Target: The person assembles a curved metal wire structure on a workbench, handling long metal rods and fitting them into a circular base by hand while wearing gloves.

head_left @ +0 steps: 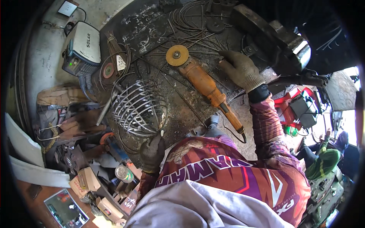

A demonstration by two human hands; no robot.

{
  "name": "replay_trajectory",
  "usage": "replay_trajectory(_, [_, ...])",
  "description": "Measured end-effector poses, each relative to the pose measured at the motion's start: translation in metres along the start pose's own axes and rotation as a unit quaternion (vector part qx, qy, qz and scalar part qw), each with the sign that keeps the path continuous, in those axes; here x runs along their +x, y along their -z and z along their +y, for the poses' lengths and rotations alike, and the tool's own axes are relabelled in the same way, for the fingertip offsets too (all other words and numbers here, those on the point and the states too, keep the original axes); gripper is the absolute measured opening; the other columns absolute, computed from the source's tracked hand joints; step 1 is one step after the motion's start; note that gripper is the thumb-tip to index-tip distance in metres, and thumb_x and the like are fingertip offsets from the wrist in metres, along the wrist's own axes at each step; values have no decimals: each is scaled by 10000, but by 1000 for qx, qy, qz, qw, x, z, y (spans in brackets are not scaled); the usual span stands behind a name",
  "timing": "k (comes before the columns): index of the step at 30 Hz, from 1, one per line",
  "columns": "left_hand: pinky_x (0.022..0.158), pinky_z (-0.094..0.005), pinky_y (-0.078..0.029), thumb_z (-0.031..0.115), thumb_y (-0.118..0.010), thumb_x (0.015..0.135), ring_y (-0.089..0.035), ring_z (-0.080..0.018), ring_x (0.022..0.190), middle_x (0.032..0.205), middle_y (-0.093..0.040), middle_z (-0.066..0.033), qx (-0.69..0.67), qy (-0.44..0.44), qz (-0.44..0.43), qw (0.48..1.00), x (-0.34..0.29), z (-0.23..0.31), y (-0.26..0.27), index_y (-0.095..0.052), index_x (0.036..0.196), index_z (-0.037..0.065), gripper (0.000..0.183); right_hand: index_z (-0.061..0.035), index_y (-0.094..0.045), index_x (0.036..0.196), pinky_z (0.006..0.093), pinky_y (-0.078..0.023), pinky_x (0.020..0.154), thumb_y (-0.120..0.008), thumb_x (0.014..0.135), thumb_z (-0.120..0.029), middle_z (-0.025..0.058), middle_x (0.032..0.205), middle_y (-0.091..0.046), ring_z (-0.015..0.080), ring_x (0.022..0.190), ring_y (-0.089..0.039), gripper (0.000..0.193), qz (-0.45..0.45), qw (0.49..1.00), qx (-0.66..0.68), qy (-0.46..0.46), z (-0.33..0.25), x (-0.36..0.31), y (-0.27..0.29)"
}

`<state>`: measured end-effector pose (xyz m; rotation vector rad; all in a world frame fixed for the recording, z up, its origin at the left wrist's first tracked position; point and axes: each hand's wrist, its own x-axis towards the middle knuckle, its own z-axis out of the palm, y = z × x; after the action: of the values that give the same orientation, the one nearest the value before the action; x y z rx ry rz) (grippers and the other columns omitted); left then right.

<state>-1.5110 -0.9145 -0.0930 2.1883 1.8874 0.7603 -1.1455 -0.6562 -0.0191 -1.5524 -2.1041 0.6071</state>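
Gloved hands at a dark, littered bench (186,102), seen from above. The left hand (152,152) is at the near rim of a rounded cage of curved metal bars (137,108), its thumb pointing up toward the rim; whether its fingers close on a bar cannot be told. The right hand (243,70) is spread, thumb apart from the fingers, with nothing visible in its grasp; it lies just beside an orange angle grinder (203,81). The grinder lies diagonally to the right of the cage, its tan disc (177,55) toward the far left and its handle extending past the bench's near edge. A grey tube (103,114) slants along the cage's left side. Beyond the cage are a dark disc with a green centre (108,70) and a tied bundle of rods (113,45) bearing a white tag (121,62). Upper left: a white-topped machine (85,41).
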Motion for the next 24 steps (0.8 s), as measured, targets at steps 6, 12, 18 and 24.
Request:
replay_trajectory(6, [634, -458, -538, 146, -741, 884, -688, -358, 713, 863, -730, -144, 57, 33, -3, 998, 7, 7, -4, -753, 1039, 100, 162, -90, -685, 1276, 479, -526, 958, -618, 952, -358, 197, 1146, -716, 382, 1094, -673, 426, -9, 999, -25, 44, 32, 22, -22])
replay_trajectory(12, [641, -454, -545, 148, -738, 874, -690, -357, 720, 854, -728, -136, 69, 49, -17, 996, 8, 8, -4, -741, 982, 97, 119, -106, -706, 1222, 485, -537, 927, -614, 963, -338, 181, 1094, -716, 370, 1075, -678, 359, -7, 994, -109, 21, 29, 61, -30])
replay_trajectory(18, [645, -459, -548, 126, -723, 855, -690, -363, 732, 861, -725, -146, 74, 92, -52, 992, 15, 16, 0, -744, 924, 95, 78, -115, -733, 1153, 499, -554, 893, -608, 945, -265, 173, 1061, -721, 380, 1043, -692, 285, -27, 979, -200, -9, 38, 111, -72])
replay_trajectory(24, [643, -461, -549, 167, -689, 869, -690, -363, 728, 869, -728, -145, 65, 109, -65, 990, 19, 18, 3, -758, 960, 93, 136, -108, -739, 1105, 485, -560, 877, -619, 925, -246, 167, 1031, -727, 375, 1025, -698, 256, -19, 978, -206, 6, 44, 119, -76])
